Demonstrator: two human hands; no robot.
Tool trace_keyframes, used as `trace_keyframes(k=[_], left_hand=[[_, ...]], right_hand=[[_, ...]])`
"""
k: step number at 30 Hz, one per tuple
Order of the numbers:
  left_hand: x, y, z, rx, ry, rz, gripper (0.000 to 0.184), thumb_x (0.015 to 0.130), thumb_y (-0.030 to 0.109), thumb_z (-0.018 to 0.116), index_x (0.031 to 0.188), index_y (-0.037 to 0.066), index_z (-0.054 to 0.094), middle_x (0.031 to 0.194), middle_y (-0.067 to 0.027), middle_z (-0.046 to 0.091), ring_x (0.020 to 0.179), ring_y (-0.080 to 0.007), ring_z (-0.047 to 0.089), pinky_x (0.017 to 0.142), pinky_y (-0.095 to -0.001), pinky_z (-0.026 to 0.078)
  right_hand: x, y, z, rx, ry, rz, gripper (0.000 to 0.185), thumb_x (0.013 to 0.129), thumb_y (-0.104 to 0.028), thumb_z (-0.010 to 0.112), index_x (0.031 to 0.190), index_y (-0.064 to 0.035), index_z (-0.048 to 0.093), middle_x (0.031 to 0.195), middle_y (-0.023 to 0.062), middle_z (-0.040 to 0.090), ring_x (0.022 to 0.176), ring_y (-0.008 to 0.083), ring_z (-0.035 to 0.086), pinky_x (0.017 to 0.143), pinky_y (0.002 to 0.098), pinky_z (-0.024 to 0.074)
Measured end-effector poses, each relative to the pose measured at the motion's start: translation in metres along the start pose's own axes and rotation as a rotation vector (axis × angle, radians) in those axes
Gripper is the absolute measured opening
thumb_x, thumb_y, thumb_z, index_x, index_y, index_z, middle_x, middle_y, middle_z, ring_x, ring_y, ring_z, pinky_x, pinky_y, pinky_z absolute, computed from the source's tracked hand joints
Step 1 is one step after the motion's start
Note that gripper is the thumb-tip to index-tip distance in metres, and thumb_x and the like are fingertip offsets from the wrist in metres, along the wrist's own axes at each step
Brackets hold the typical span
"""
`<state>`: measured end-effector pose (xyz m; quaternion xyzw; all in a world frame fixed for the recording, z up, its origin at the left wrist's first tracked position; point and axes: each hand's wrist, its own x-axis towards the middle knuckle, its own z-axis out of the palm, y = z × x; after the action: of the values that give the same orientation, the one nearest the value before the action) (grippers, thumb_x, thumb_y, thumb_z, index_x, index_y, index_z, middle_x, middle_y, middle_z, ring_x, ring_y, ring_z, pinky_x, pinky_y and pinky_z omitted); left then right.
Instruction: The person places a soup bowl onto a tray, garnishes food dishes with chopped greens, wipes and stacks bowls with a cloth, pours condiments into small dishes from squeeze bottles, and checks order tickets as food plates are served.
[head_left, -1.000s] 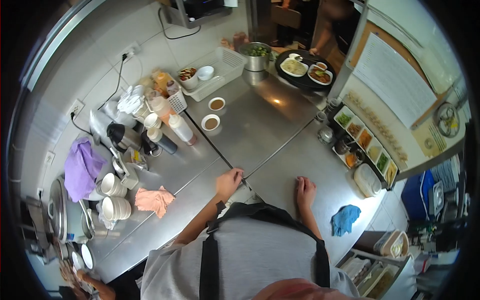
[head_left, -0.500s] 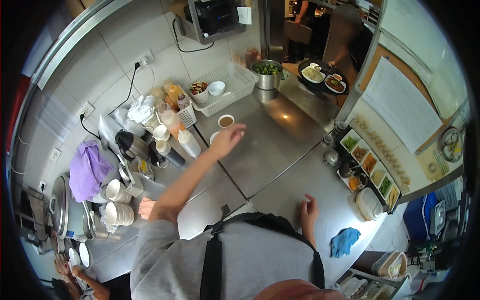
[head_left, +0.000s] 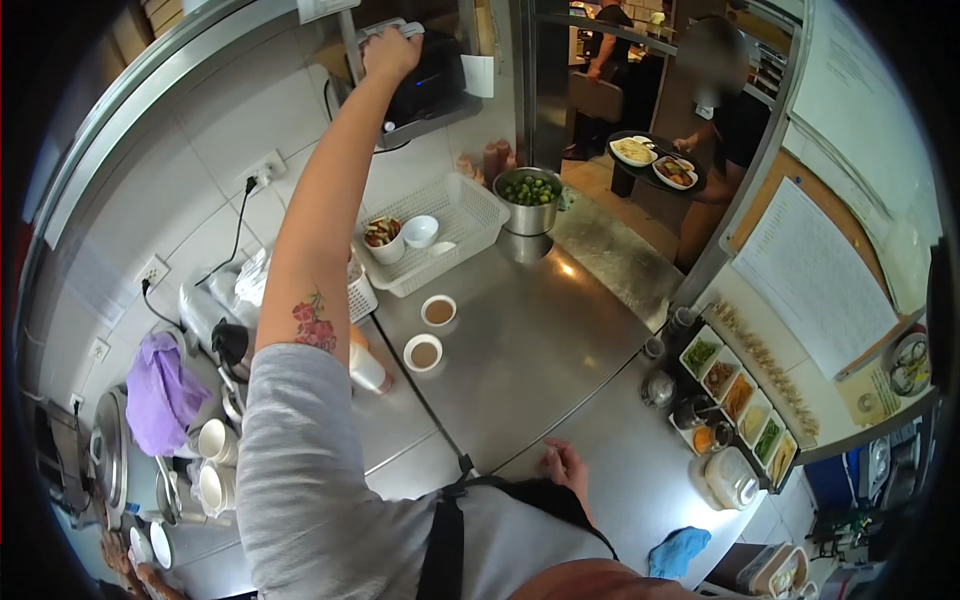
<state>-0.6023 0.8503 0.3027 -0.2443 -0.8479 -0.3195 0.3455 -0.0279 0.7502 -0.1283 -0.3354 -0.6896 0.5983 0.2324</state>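
Note:
My left hand (head_left: 391, 54) is raised to the wall shelf. Its fingers are closed at a small pale item (head_left: 410, 29) above the black machine (head_left: 425, 88); what exactly they hold I cannot make out. Low over the steel counter (head_left: 520, 360) is my right hand (head_left: 566, 466), its fingers loosely bent and somewhat apart, with nothing in them. Two white cups of brown sauce (head_left: 438, 311) (head_left: 423, 352) stand left of the counter's middle. Beyond them, a white basket (head_left: 465, 232) holds a filled cup and a small white bowl.
A steel pot of green pieces (head_left: 528, 200) stands at the back. Squeeze bottles (head_left: 370, 365), white cups and a purple cloth (head_left: 163, 395) are left; food trays (head_left: 740, 395) and a blue cloth (head_left: 679, 552) right. Beyond, a person carries a tray (head_left: 650, 180). Another person's hands (head_left: 120, 555) show lower left.
My left hand has moved from the counter, past the sauce cups, up to the shelf and closed there. My right hand has shifted slightly. The person with the food tray has moved away from the counter.

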Motion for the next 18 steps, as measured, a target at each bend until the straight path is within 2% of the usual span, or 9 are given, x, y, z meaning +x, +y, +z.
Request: trace_keyframes(k=[1, 2, 4, 5, 8, 10, 12, 14, 18], left_hand=[[0.026, -0.009, 0.016, -0.076, -0.059, -0.062, 0.064, 0.078, 0.046, 0.069, 0.131, 0.012, 0.055, 0.119, -0.0228, 0.061, 0.115, -0.0371, 0.056, 0.1, -0.0414, 0.043], [0.029, -0.009, 0.02, -0.209, 0.13, 0.048, 0.047, 0.077, 0.039, 0.071, 0.118, 0.016, 0.067, 0.106, -0.0154, 0.069, 0.102, -0.0297, 0.064, 0.089, -0.0372, 0.049], [0.02, -0.004, 0.01, -0.49, 0.096, 0.028, 0.019, 0.079, 0.029, 0.068, 0.094, 0.019, 0.075, 0.09, -0.0112, 0.072, 0.087, -0.0282, 0.069, 0.078, -0.0396, 0.053], [0.014, 0.002, 0.014, -0.406, 0.326, 0.2, 0.012, 0.079, 0.015, 0.066, 0.08, 0.02, 0.076, 0.078, -0.0095, 0.07, 0.076, -0.0278, 0.068, 0.068, -0.0392, 0.053], [-0.039, 0.025, -0.005, -0.348, 0.309, 0.598, 0.017, 0.084, 0.013, 0.063, 0.088, 0.022, 0.076, 0.078, -0.008, 0.066, 0.069, -0.0274, 0.063, 0.065, -0.0347, 0.05], [-0.097, 0.041, -0.034, -0.368, 0.174, 0.647, 0.028, 0.079, 0.006, 0.064, 0.099, 0.022, 0.074, 0.09, -0.0085, 0.065, 0.074, -0.0289, 0.062, 0.065, -0.0345, 0.05], [-0.159, 0.047, -0.073, -0.471, -0.104, 0.543, 0.039, 0.082, 0.0, 0.062, 0.114, 0.02, 0.069, 0.102, -0.0052, 0.065, 0.078, -0.0176, 0.062, 0.068, -0.0254, 0.048], [-0.214, 0.043, -0.105, -0.739, -0.164, 0.604, 0.047, 0.081, -0.005, 0.06, 0.123, 0.017, 0.064, 0.112, -0.005, 0.063, 0.091, -0.0138, 0.061, 0.073, -0.0232, 0.048], [-0.281, 0.027, -0.173, -0.81, -0.337, 0.506, 0.046, 0.082, -0.006, 0.057, 0.124, 0.011, 0.064, 0.113, -0.0078, 0.063, 0.098, -0.0171, 0.061, 0.079, -0.0249, 0.049]], right_hand=[[0.003, -0.002, 0.0, 0.023, 0.013, 0.013, 0.021, 0.096, -0.016, 0.055, 0.112, -0.0055, 0.064, 0.072, 0.0029, 0.065, 0.072, 0.0089, 0.061, 0.069, 0.0251, 0.0485], [0.006, -0.004, 0.0, 0.046, 0.025, 0.03, 0.021, 0.096, -0.016, 0.054, 0.111, -0.005, 0.064, 0.072, 0.0022, 0.065, 0.072, 0.0085, 0.061, 0.07, 0.0247, 0.0483], [0.011, -0.007, -0.005, 0.091, 0.055, 0.05, 0.021, 0.097, -0.016, 0.054, 0.111, -0.0033, 0.063, 0.073, 0.0019, 0.064, 0.073, 0.0089, 0.06, 0.072, 0.0246, 0.0479], [0.011, -0.009, -0.007, 0.113, 0.067, 0.064, 0.021, 0.097, -0.016, 0.054, 0.111, -0.0025, 0.063, 0.074, 0.0017, 0.064, 0.073, 0.009, 0.06, 0.072, 0.0246, 0.0477], [0.015, -0.018, -0.013, 0.308, 0.104, 0.011, 0.022, 0.097, -0.016, 0.055, 0.111, -0.0011, 0.062, 0.082, 0.0025, 0.062, 0.077, 0.0101, 0.059, 0.076, 0.0248, 0.0468], [0.017, -0.033, -0.018, 0.311, 0.136, -0.029, 0.022, 0.097, -0.016, 0.055, 0.111, -0.0004, 0.061, 0.087, 0.0037, 0.062, 0.08, 0.0108, 0.058, 0.077, 0.0252, 0.0465], [0.018, -0.051, -0.022, 0.318, 0.142, -0.08, 0.022, 0.097, -0.016, 0.055, 0.112, 0.0, 0.061, 0.092, 0.0043, 0.061, 0.083, 0.011, 0.058, 0.078, 0.0255, 0.0465], [0.023, -0.084, -0.023, 0.319, 0.118, -0.154, 0.023, 0.096, -0.014, 0.056, 0.114, 0.0002, 0.06, 0.095, 0.0041, 0.06, 0.088, 0.0108, 0.057, 0.08, 0.026, 0.0467], [0.036, -0.166, -0.013, 0.315, 0.003, -0.374, 0.029, 0.092, -0.008, 0.061, 0.12, -0.0004, 0.058, 0.107, 0.0052, 0.06, 0.098, 0.0121, 0.058, 0.088, 0.0278, 0.0463]])
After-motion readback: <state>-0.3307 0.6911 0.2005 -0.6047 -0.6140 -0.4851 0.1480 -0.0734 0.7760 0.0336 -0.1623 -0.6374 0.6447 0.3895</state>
